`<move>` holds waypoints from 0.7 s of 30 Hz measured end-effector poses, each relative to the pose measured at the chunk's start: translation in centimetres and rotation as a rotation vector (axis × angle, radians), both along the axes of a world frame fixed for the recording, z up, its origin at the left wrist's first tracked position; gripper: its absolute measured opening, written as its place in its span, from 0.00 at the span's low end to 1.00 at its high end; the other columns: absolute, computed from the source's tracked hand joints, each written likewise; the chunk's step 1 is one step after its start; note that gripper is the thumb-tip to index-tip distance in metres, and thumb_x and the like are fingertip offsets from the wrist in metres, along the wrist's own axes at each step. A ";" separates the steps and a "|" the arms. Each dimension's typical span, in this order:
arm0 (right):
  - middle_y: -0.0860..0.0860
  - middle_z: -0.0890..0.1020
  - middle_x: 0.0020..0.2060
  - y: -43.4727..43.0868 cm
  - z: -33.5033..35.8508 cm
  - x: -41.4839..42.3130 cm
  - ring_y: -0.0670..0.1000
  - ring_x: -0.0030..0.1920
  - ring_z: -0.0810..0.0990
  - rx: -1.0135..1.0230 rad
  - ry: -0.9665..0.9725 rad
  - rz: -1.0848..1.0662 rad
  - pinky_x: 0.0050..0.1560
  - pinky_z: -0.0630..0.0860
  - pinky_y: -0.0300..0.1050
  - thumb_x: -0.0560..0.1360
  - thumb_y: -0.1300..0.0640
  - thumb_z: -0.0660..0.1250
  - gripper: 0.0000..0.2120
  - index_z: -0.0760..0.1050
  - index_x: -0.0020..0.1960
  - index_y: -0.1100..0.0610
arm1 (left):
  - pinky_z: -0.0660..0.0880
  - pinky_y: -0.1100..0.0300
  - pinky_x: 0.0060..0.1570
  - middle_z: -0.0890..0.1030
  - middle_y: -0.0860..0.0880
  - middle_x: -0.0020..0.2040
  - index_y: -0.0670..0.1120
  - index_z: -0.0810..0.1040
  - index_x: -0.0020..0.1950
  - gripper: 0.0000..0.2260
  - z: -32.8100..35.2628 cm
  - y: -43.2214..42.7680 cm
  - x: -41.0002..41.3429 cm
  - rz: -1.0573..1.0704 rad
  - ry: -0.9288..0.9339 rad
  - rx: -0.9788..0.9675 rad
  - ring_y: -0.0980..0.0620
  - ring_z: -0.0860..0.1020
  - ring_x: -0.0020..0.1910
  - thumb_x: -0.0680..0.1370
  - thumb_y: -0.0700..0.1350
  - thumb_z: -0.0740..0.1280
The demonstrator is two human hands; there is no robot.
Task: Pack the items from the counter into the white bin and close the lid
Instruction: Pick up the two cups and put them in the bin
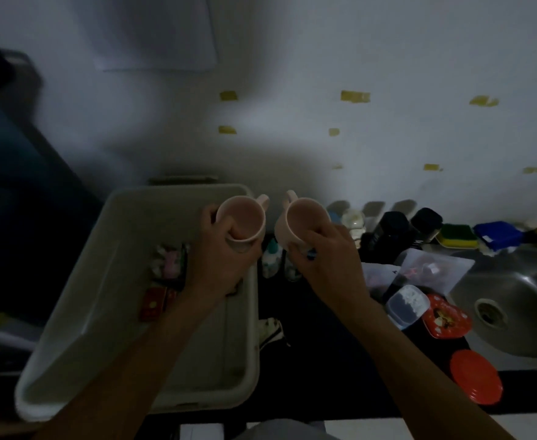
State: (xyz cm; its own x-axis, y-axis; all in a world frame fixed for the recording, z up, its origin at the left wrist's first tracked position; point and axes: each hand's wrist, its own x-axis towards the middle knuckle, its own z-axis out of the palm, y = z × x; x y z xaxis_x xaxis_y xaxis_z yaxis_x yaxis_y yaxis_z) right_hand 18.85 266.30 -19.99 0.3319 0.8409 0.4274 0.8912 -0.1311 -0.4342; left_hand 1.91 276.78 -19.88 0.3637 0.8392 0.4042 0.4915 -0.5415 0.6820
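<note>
The white bin (95, 300) stands open on the left part of the dark counter, with a small red box (152, 303) and a pale patterned packet (168, 260) lying inside. My left hand (221, 252) grips a pale pink mug (243, 219) above the bin's far right corner. My right hand (327, 258) grips a second pink mug (302, 220) just right of the bin's rim, over the counter. Both mugs are upright and their handles point toward each other.
On the counter to the right lie a clear box with a dark base (406, 304), a red patterned tin (446, 315), a round red lid (476, 379), a plastic bag (432, 268), dark jars (390, 233) and sponges (457, 235). A steel sink (520, 296) sits at the far right.
</note>
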 end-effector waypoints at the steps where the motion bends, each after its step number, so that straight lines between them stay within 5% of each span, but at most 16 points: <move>1: 0.52 0.81 0.52 0.5 0.3 -0.5 0.56 0.50 0.76 -0.017 -0.010 0.019 0.49 0.73 0.49 0.72 0.52 0.71 0.09 0.81 0.51 0.53 | 0.72 0.63 0.39 0.69 0.52 0.54 0.47 0.68 0.36 0.18 -0.1 0.3 -0.7 0.015 -0.011 -0.011 0.57 0.73 0.41 0.66 0.56 0.74; 5: 0.50 0.80 0.56 3.3 0.6 -4.1 0.55 0.51 0.76 -0.086 -0.048 0.085 0.50 0.71 0.48 0.74 0.48 0.68 0.10 0.81 0.54 0.50 | 0.79 0.51 0.42 0.70 0.53 0.54 0.45 0.77 0.44 0.17 -1.2 1.5 -5.1 0.083 -0.046 -0.093 0.54 0.77 0.44 0.66 0.55 0.77; 9: 0.50 0.79 0.58 5.6 0.4 -7.9 0.54 0.53 0.75 -0.192 -0.071 0.155 0.52 0.72 0.49 0.77 0.46 0.63 0.12 0.80 0.55 0.49 | 0.72 0.72 0.39 0.68 0.63 0.50 0.49 0.78 0.48 0.24 -2.4 1.9 -9.2 0.138 -0.093 -0.211 0.64 0.76 0.43 0.61 0.64 0.74; 11: 0.51 0.79 0.58 6.5 0.0 -9.8 0.54 0.53 0.75 -0.242 -0.086 0.201 0.52 0.72 0.49 0.77 0.43 0.60 0.15 0.80 0.54 0.49 | 0.70 0.73 0.38 0.68 0.61 0.52 0.49 0.78 0.49 0.24 -3.7 2.5 -10.9 0.164 -0.071 -0.250 0.65 0.75 0.44 0.62 0.64 0.75; 17: 0.51 0.80 0.50 8.8 -4.0 -14.4 0.54 0.50 0.75 -0.351 -0.086 0.231 0.48 0.72 0.46 0.79 0.46 0.61 0.12 0.80 0.49 0.50 | 0.81 0.47 0.39 0.66 0.55 0.55 0.45 0.80 0.55 0.27 -8.7 4.0 -14.3 0.234 0.047 -0.380 0.48 0.79 0.44 0.66 0.64 0.74; 21: 0.50 0.82 0.48 9.5 -7.3 -16.2 0.53 0.50 0.75 -0.452 -0.086 0.219 0.49 0.73 0.47 0.80 0.48 0.59 0.10 0.78 0.54 0.49 | 0.79 0.51 0.45 0.70 0.49 0.59 0.47 0.81 0.50 0.23 -10.0 4.4 -15.2 0.194 0.121 -0.439 0.46 0.78 0.49 0.66 0.63 0.74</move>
